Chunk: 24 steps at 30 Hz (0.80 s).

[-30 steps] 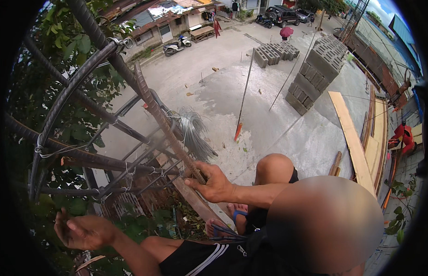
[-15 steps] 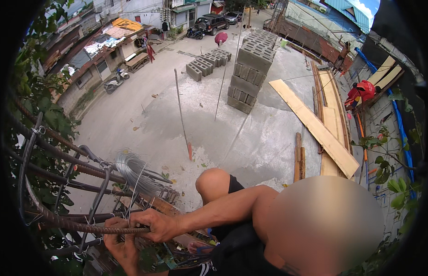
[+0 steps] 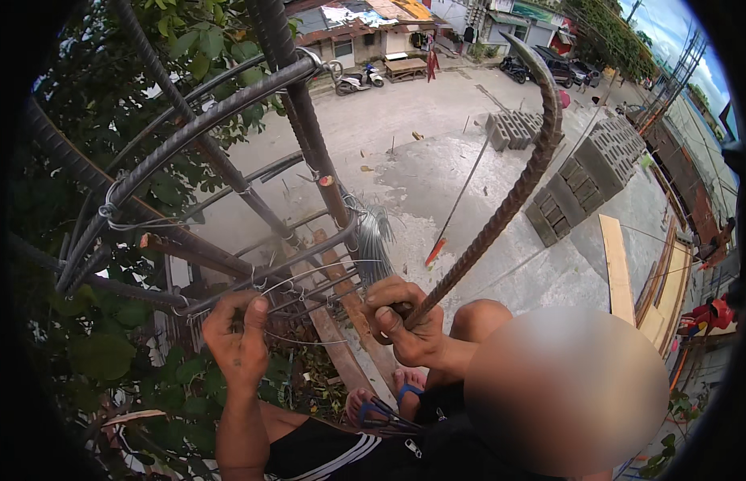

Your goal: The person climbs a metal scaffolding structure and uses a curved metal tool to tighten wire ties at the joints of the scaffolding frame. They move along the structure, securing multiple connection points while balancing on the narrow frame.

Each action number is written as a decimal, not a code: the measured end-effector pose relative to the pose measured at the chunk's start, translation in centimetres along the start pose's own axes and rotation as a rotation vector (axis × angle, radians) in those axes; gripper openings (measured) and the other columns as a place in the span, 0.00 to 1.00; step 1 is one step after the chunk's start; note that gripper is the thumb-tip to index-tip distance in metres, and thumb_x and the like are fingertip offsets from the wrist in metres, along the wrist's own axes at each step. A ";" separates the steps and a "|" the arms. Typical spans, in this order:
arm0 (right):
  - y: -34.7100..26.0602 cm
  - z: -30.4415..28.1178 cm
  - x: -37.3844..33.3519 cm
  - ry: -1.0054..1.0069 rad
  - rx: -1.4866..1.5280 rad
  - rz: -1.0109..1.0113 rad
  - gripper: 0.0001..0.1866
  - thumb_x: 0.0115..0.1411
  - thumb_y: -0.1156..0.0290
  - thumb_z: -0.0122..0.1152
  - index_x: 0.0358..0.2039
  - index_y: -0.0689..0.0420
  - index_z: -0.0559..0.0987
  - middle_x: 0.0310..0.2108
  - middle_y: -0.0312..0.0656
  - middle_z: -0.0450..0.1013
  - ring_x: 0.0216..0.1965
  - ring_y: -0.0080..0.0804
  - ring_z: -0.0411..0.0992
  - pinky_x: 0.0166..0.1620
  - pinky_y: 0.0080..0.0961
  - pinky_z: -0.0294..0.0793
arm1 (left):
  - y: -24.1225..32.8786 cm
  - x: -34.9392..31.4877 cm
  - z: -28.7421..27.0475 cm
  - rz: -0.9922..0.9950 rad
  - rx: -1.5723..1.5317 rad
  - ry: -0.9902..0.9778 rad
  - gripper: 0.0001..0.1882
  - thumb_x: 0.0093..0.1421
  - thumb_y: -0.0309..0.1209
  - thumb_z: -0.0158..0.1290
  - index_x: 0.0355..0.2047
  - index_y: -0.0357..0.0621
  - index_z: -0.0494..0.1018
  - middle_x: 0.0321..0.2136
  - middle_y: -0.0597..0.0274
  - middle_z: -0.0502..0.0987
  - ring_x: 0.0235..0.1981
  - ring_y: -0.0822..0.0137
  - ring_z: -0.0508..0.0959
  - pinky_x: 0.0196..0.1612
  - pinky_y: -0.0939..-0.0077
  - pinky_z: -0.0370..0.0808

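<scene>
My right hand [image 3: 407, 321] is closed round the lower end of a ribbed steel rod with a hooked, pointed tip [image 3: 501, 204]. The rod slants up and away to the right. Left of it, my left hand [image 3: 238, 337] pinches thin tie wire [image 3: 317, 276] against a bent stirrup of the rebar cage [image 3: 213, 108]. Loose ends of that wire curve out between my hands. A bundle of silvery tie wire [image 3: 377, 240] hangs on the cage just beyond my right hand. Twisted wire ties hold other bar crossings.
Wooden planks [image 3: 333, 321] lie below the cage, close to my sandalled feet [image 3: 389, 397]. Leafy branches [image 3: 108, 353] crowd the left. Down on the concrete stand stacked hollow blocks [image 3: 585, 180], with long boards [image 3: 617, 268] to the right. A person in red [image 3: 716, 314] is at the far right.
The view has turned left and closer to the cage. My hands, formerly together at the rod, are now apart. The rod has swung from pointing left to pointing up and right.
</scene>
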State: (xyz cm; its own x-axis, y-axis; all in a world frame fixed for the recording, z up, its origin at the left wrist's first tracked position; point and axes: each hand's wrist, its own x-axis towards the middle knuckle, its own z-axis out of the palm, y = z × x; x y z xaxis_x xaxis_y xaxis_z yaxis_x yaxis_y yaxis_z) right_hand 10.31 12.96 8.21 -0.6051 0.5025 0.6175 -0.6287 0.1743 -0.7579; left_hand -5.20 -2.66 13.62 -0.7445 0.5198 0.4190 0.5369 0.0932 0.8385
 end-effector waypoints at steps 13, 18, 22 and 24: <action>-0.2 1.3 0.2 -0.067 -0.332 0.125 0.11 0.57 0.77 0.55 0.42 0.63 0.73 0.29 0.43 0.70 0.27 0.28 0.68 0.31 0.22 0.67 | 0.4 0.1 0.0 0.035 -0.293 -0.217 0.12 0.56 0.33 0.57 0.23 0.36 0.74 0.16 0.67 0.70 0.19 0.76 0.68 0.23 0.82 0.63; -0.5 1.6 0.6 -0.088 -0.372 0.090 0.11 0.55 0.79 0.58 0.40 0.63 0.73 0.29 0.45 0.71 0.28 0.32 0.72 0.31 0.23 0.70 | 0.8 0.1 1.1 -0.004 -0.554 -0.311 0.21 0.61 0.44 0.49 0.19 0.41 0.63 0.22 0.59 0.71 0.23 0.71 0.70 0.24 0.77 0.65; -0.2 1.5 0.5 -0.043 -0.411 0.048 0.09 0.54 0.81 0.58 0.37 0.63 0.74 0.24 0.44 0.69 0.24 0.36 0.71 0.27 0.26 0.68 | 1.4 -0.5 3.2 -0.105 -0.850 -0.324 0.19 0.65 0.41 0.42 0.22 0.39 0.62 0.34 0.45 0.72 0.35 0.62 0.72 0.41 0.68 0.69; -0.1 1.7 0.2 -0.066 -0.422 0.093 0.09 0.54 0.80 0.58 0.37 0.63 0.73 0.24 0.44 0.69 0.23 0.38 0.70 0.26 0.27 0.68 | 1.7 -0.8 4.2 -0.121 -1.019 -0.441 0.18 0.65 0.41 0.41 0.23 0.40 0.61 0.33 0.45 0.72 0.34 0.62 0.72 0.42 0.66 0.69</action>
State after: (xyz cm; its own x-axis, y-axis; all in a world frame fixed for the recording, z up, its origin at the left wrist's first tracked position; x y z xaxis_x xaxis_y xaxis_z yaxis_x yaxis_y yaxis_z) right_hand 9.44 11.63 8.74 -0.6879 0.4797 0.5446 -0.3235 0.4690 -0.8218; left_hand -2.05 0.67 13.23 -0.4551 0.8294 0.3241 -0.2568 -0.4708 0.8440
